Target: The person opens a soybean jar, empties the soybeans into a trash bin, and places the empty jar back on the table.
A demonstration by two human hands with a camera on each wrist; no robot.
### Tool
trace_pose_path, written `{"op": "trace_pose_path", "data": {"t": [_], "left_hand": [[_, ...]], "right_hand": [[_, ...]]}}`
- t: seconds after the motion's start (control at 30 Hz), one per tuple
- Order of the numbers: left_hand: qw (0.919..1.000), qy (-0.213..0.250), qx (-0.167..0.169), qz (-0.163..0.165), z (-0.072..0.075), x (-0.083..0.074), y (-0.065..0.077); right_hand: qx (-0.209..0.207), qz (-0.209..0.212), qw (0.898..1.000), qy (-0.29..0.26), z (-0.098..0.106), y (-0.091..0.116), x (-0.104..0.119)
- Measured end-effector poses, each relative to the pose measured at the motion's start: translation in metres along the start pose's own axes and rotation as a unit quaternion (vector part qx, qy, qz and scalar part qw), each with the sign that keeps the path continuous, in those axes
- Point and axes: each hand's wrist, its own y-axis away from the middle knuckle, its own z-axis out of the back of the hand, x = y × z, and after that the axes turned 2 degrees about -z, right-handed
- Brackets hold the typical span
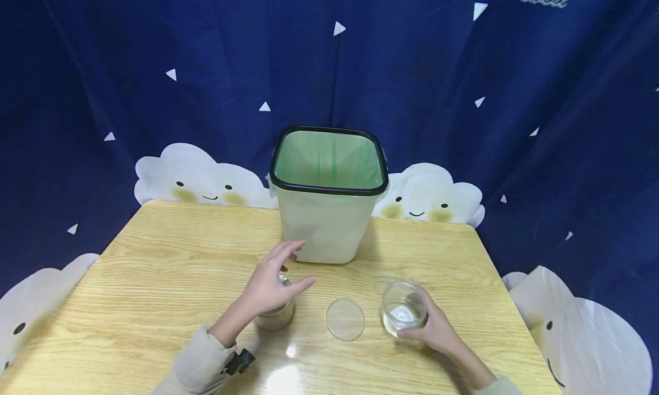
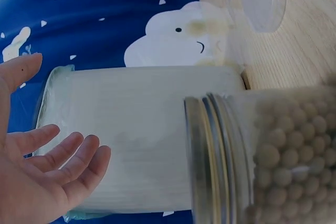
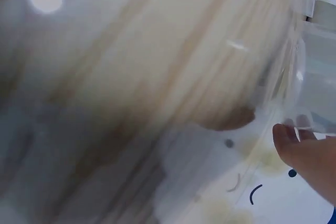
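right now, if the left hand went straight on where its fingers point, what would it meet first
Likely the pale bin; the left hand points toward it, though depth is unclear.

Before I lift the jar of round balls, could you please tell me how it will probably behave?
The jar may feel rather heavy for its size, because many round balls are packed inside. It looks smooth, glossy and stiff, so it could slip if held loosely. Its round body would probably roll if it fell sideways.
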Motion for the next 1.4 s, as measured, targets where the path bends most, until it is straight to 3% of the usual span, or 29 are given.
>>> {"op": "trace_pose_path", "data": {"t": [0.17,0.27,0.37,0.53,0.7,0.83,1.03,1.4], "left_hand": [[1.0000,-0.004,-0.001,0.005,0.007,0.003,0.004],[1.0000,-0.007,-0.003,0.004,0.010,0.007,0.006],[1.0000,-0.005,-0.003,0.000,0.014,0.010,0.007],[0.9998,-0.009,0.006,-0.015,0.022,0.013,0.008],[0.9993,-0.015,0.023,-0.026,0.029,0.017,0.013],[0.9985,-0.017,0.047,-0.021,0.036,0.020,0.017],[0.9965,-0.030,0.077,-0.011,0.049,0.026,0.025],[0.9938,-0.033,0.106,0.010,0.067,0.034,0.032]], "right_hand": [[0.012,-0.030,0.999,-0.006,0.005,0.006,-0.001],[0.010,-0.018,1.000,-0.014,0.010,0.008,0.000],[-0.008,0.031,0.999,-0.019,0.017,0.009,0.005],[-0.061,0.113,0.992,0.020,0.026,0.004,0.023],[-0.102,0.154,0.982,0.044,0.029,-0.001,0.046],[-0.105,0.194,0.975,0.021,0.027,-0.006,0.064],[-0.074,0.241,0.968,-0.004,0.015,-0.013,0.089],[0.035,0.236,0.971,-0.006,-0.027,-0.028,0.110]]}}
